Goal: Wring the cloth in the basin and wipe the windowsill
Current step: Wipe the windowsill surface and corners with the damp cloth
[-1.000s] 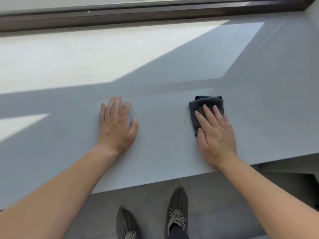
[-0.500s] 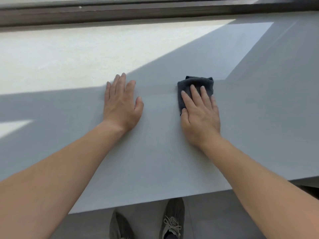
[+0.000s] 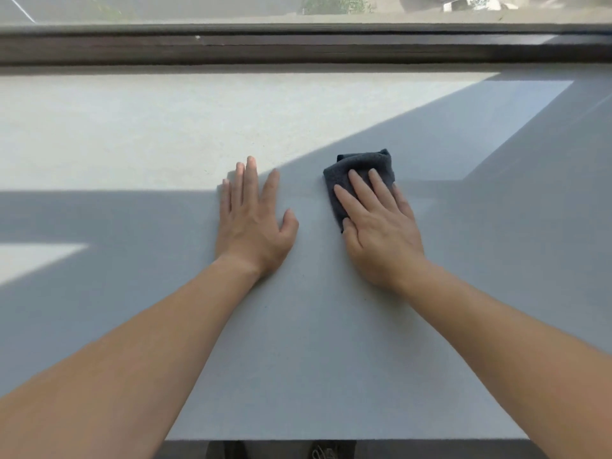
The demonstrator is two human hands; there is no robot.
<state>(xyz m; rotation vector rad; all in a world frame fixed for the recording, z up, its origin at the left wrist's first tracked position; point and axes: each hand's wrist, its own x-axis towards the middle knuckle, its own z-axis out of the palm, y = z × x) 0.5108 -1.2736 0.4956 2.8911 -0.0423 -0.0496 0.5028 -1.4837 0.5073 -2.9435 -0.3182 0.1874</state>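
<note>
Nearest the viewer, below the sill's front edge, part of a shoe (image 3: 323,452) shows on the floor. Two bare forearms reach away from the viewer over the grey windowsill (image 3: 314,359). Left hand (image 3: 253,226): palm flat on the sill, grip spread and holding nothing, fingertips at the border of shadow and sunlight. Right hand (image 3: 381,230): just right of the left hand, apart from it, palm down, fingers extended and pressing flat on a folded dark grey cloth (image 3: 359,164). The cloth lies on the shaded sill, its far edge projecting beyond the fingertips. Farther off, a sunlit patch covers the sill's left portion. Farthest, the dark window frame (image 3: 298,49) runs left to right beneath the glass.
</note>
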